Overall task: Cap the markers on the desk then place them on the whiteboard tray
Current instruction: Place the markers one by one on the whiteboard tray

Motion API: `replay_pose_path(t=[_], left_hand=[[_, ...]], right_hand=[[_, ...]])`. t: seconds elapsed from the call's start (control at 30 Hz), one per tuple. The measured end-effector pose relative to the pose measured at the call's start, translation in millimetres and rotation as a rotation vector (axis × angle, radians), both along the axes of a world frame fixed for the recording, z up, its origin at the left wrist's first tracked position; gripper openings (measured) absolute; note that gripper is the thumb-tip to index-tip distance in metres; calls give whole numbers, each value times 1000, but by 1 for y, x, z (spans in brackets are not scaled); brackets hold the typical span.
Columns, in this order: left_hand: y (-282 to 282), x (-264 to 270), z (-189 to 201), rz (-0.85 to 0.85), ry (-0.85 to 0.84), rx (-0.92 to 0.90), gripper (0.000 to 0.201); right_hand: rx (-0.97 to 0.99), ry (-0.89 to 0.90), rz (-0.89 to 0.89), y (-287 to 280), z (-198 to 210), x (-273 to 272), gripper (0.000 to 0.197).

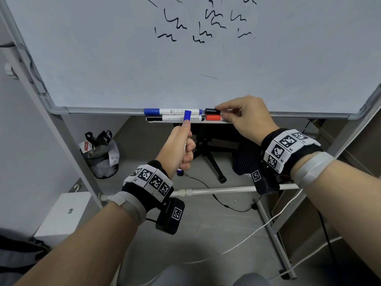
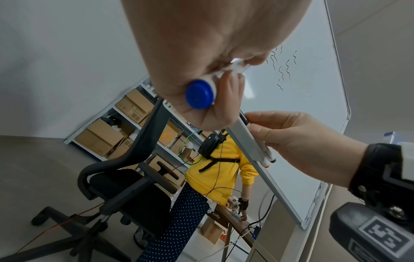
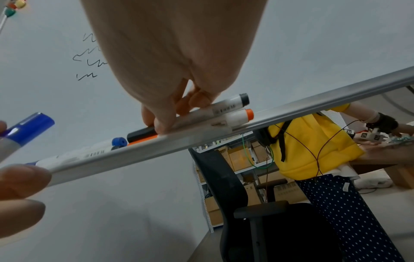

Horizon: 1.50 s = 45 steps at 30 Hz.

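The whiteboard tray [image 1: 107, 110] runs along the board's lower edge. On it lie a blue-capped marker [image 1: 173, 111], a black-capped marker [image 1: 175, 118] in front of it, and to their right an orange marker [image 1: 213, 117]. My right hand [image 1: 223, 113] pinches a black marker [image 1: 210, 110] that rests on the tray behind the orange one; in the right wrist view my fingers curl over its white barrel [image 3: 226, 105], beside the orange marker [image 3: 238, 116]. My left hand [image 1: 186, 129] grips a capped blue marker [image 1: 187, 116] upright just in front of the tray, its blue butt end [image 2: 200, 94] facing the left wrist camera.
Under the board stand a mesh bin [image 1: 101, 157] with bags, an office chair base [image 1: 212, 159], a white box [image 1: 64, 213] and loose cables on the floor. The board's stand legs flank both sides. Behind the board a person in a yellow hoodie [image 3: 313, 141] works at a desk.
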<state>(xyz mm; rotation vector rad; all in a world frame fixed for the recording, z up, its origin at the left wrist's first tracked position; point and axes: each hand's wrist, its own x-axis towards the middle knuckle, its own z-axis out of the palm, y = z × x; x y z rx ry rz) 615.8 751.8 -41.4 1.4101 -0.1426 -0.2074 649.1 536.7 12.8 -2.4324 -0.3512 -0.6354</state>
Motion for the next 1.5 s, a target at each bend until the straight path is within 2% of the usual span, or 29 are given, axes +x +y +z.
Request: replay_pose_path(t=[0.17, 0.43, 0.63, 0.77, 0.87, 0.93, 1.07, 1.17, 1.3, 1.4, 1.5], left_hand=[[1, 0, -4, -21, -22, 6, 32], [0, 0, -5, -33, -34, -4, 36], [-2, -3, -3, -11, -82, -2, 18], [-5, -4, -4, 5, -213, 83, 13], [-8, -8, -1, 9, -284, 112, 14], [-13, -10, 1, -24, -306, 115, 18], [-22, -13, 4, -76, -250, 87, 26], [-26, -15, 8, -141, -301, 93, 33], [-28, -16, 13, -147, -310, 141, 31], [-26, -12, 12, -93, -225, 167, 33], [-22, -7, 7, -33, -191, 188, 34]], right_hand=[[-6, -13, -1, 3, 3, 2, 22], [-63, -48, 15, 0, -4, 1, 17], [33, -26, -6, 0, -5, -4, 17], [134, -77, 34, 1, -1, -11, 16], [284, 3, 101, 4, 7, -22, 17], [345, 104, 211, 6, 14, -31, 21], [354, 195, 345, 8, 25, -44, 22], [383, 223, 375, 6, 30, -47, 24], [429, 266, 436, 2, 31, -45, 24], [476, 162, 413, -3, 33, -38, 30], [411, 35, 277, -9, 35, -30, 37]])
